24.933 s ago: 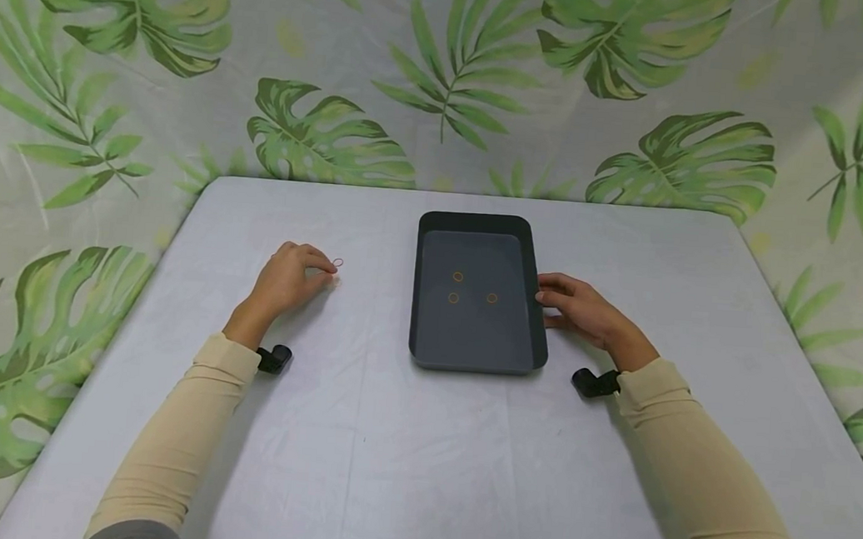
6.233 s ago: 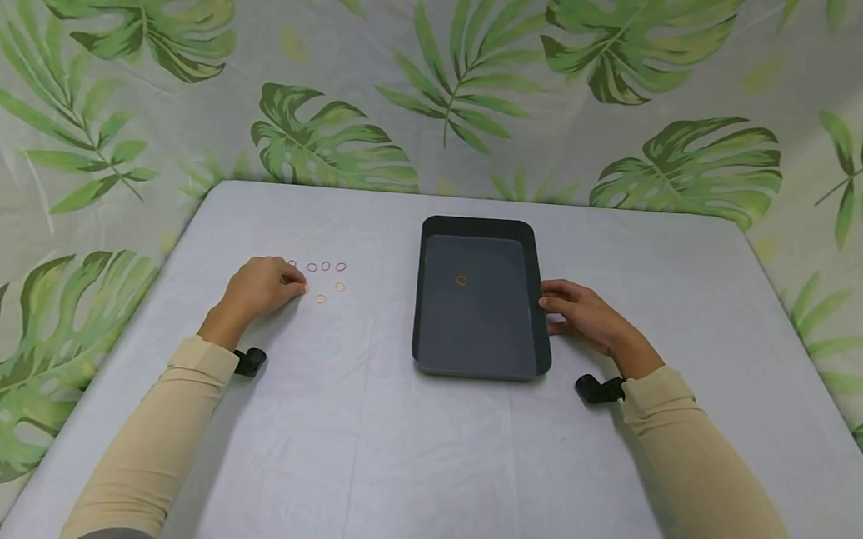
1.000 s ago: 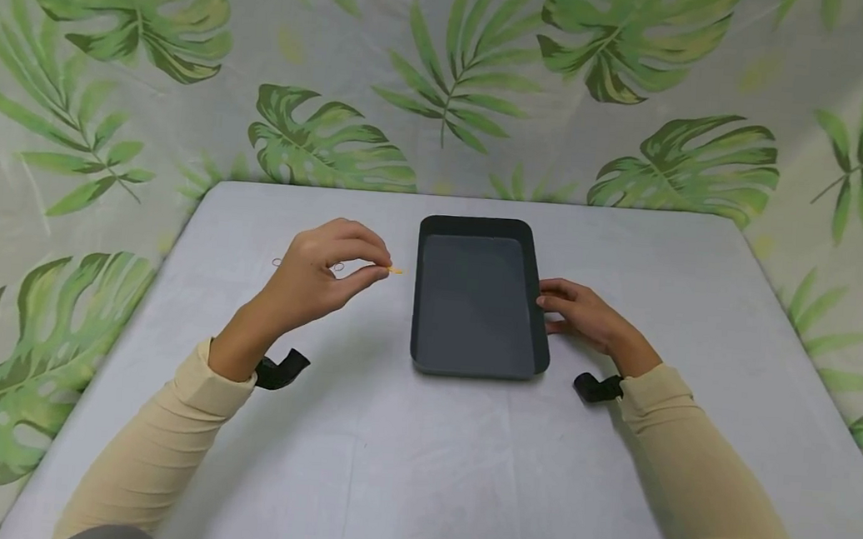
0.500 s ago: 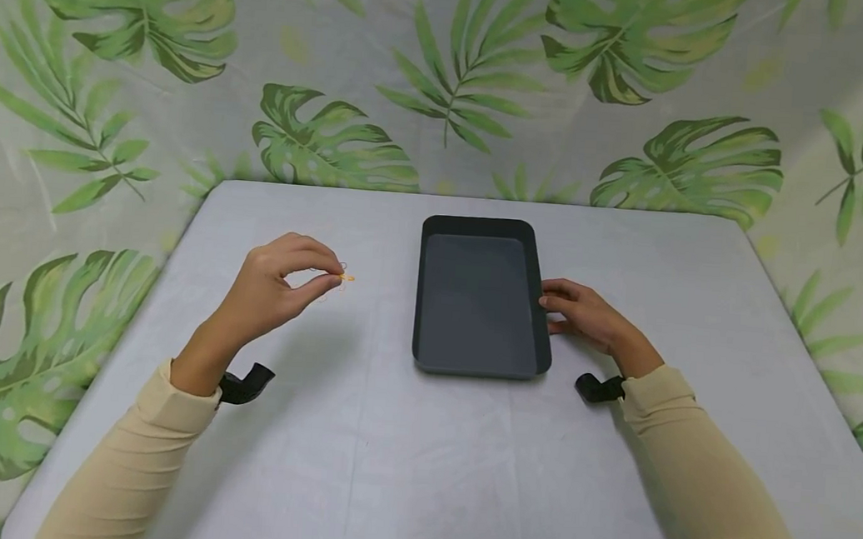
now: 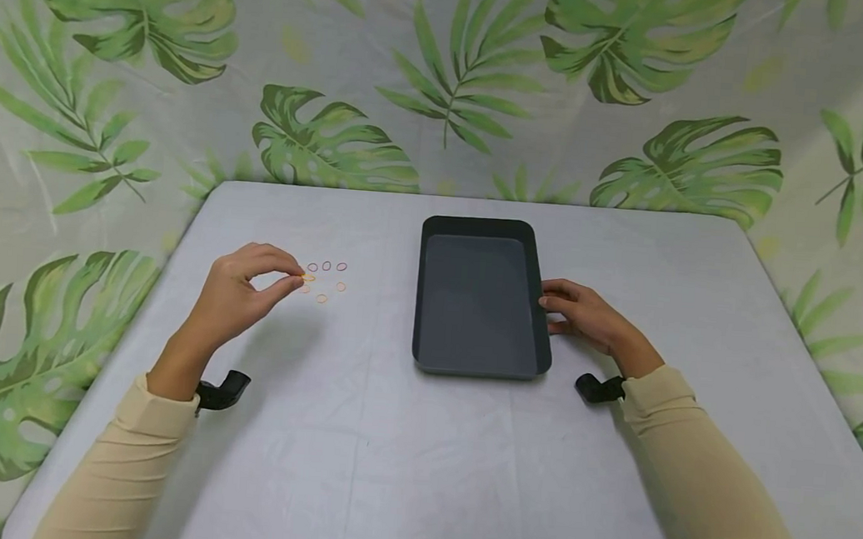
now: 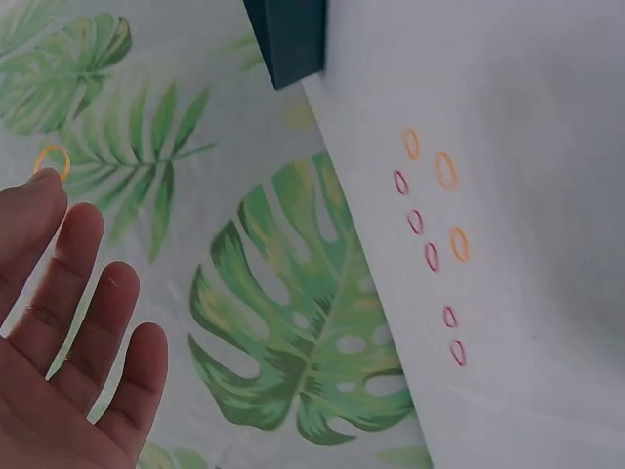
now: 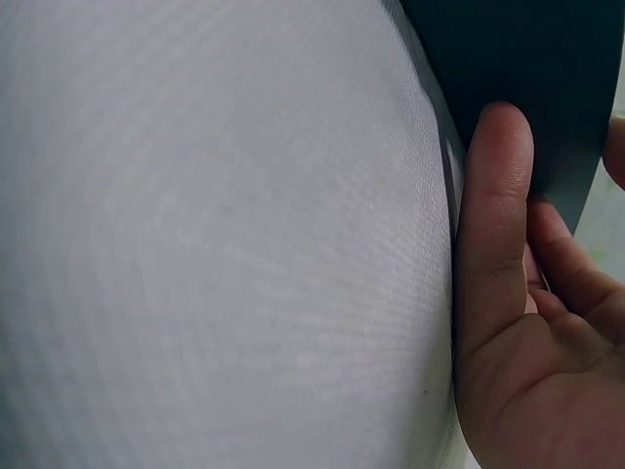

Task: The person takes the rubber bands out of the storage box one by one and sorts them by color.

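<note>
My left hand (image 5: 238, 293) pinches a yellow-orange rubber band (image 6: 53, 156) between thumb and forefinger, raised over the left part of the table. Below and beyond its fingertips lie small red rubber bands (image 5: 326, 265) in a row, with orange rubber bands (image 5: 322, 299) nearer me. Several red and three orange ones show on the cloth in the left wrist view. The dark grey tray (image 5: 480, 367) stands right of centre, its floor bare. Against its right wall rests my right hand (image 5: 582, 313); in the right wrist view a straight finger (image 7: 496, 215) lies along the outer wall.
A white cloth covers the table (image 5: 417, 469), whose far edge meets a leaf-print curtain (image 5: 475, 80). A black wrist camera (image 5: 223, 390) sits under the left wrist, another black camera (image 5: 598, 389) by the right.
Earlier the tray held orange bands, first three, then one; now none. Over the last second my left hand has drawn left from near the tray with the band. The right hand stays put.
</note>
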The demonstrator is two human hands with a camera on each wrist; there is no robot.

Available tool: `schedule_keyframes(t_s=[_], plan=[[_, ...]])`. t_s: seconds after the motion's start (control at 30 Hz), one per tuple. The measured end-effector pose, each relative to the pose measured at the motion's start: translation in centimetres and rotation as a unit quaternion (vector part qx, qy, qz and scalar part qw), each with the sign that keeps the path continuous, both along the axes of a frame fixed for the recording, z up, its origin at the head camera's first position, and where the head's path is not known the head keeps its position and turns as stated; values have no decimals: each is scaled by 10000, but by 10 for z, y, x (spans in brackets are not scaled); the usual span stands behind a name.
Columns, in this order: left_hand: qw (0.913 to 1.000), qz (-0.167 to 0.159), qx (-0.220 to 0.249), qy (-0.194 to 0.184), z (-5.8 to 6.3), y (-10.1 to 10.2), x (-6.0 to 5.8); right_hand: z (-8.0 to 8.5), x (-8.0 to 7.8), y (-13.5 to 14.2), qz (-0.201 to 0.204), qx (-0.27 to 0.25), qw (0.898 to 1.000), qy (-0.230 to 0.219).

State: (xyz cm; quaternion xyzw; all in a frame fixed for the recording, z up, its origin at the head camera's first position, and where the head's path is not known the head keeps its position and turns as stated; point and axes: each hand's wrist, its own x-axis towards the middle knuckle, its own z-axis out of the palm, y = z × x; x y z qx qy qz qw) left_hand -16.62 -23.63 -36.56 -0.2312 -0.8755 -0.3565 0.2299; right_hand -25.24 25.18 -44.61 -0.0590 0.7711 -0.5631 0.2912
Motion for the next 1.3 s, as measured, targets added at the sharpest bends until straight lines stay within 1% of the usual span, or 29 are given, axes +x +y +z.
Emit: schedule_keyframes(t_s=[0.07,0.17,0.33,0.47,0.57,0.73,0.93,1.1,1.3], plan=[[9999,134,-47,-89,-5,-6,-1,0,0,0,-14,-12,10000,0],[9985,450,-130,-297,-15,-17,-4,-1,1,-1,-26,-37,10000,27],[9920,929,-356,-781,-33,-33,-8,0,1,-2,-43,-63,10000,39],[9853,1106,-564,-1172,-45,-42,-14,0,1,-2,-31,-17,10000,21],[9791,1204,-658,-1500,-52,-46,-22,1,1,-1,-18,16,10000,29],[9669,1281,-788,-2063,-58,-51,-35,0,1,-1,-39,15,10000,33],[9541,1309,-1006,-2500,-62,-51,-46,-1,2,-2,-19,-21,10000,19],[9418,1464,-1186,-2783,-61,-50,-51,1,3,-2,11,-31,10000,92],[9322,1545,-1297,-3006,-58,-50,-54,1,2,-1,-20,2,10000,55]])
